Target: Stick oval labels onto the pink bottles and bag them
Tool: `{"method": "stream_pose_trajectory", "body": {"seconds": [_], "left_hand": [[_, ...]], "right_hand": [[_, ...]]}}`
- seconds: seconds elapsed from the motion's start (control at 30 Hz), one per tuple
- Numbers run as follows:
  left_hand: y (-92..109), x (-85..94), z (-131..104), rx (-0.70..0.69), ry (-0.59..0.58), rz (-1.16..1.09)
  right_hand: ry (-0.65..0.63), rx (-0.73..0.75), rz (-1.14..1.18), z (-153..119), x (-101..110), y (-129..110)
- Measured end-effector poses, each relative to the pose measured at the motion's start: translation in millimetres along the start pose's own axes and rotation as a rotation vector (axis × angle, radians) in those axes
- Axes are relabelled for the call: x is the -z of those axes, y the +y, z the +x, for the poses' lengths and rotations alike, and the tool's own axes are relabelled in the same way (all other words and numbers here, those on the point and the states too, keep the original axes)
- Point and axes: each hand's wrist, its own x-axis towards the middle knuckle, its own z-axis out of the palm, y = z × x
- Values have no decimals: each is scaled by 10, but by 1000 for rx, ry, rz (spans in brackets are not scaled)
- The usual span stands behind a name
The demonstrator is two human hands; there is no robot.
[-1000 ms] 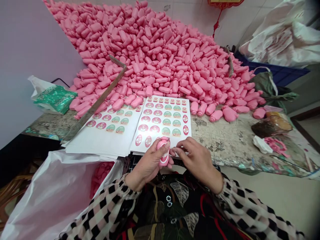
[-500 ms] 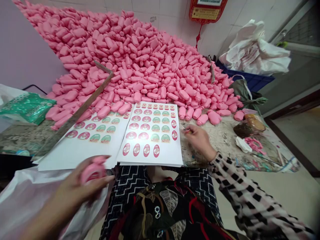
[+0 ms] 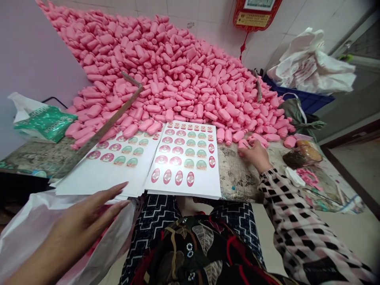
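Observation:
My left hand (image 3: 86,215) is over a white plastic bag (image 3: 20,225), its fingers stretched out and apart with nothing in them. Some pink shows inside the bag below that hand. At the front edge of the pile, my right hand (image 3: 257,155) has its fingers closed on a small pink plastic bottle (image 3: 243,144); the hand partly covers it. Between my hands lie two stacks of sticker sheets. The right-hand sticker sheet (image 3: 185,189) carries rows of red and green labels, and the left-hand sheet (image 3: 97,178) is partly under bottles.
A large heap of pink bottles (image 3: 178,79) fills the back of the table. A wooden strip (image 3: 109,124) holds its left side. A green package (image 3: 44,122) lies at left. At right are a brown jar (image 3: 303,154), a pink ring (image 3: 308,178) and a blue crate (image 3: 314,101).
My left hand has let go of a labelled pink bottle over the bag and opened. My right hand has moved right and away from me, from beside the sheet to a bottle.

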Motion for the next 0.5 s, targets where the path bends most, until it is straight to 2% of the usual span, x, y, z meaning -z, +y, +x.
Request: {"method": "stream_pose_trajectory", "body": {"seconds": [0.13,0.27,0.33,0.4,0.43,0.5], "left_hand": [[499,-322,235,-257,-163,-103],[843,-580,361,-425,-267,-159],[996,-650,377,-460,-249,-184],[1129,-707,371,-460,-248,-223],[1183,-740,361,-435,-283,-270],[1253,-819,335,-352,-455,-440]], "right_hand": [[-41,3,217,-256,10,72],[-211,66,608,-625,117,-70],[-351,200,698,-853,238,-219],[-527,421,694,-1110,378,-399],[-618,537,661,-1241,441,-492],[-789,771,622,-1479,528,-659]]}}
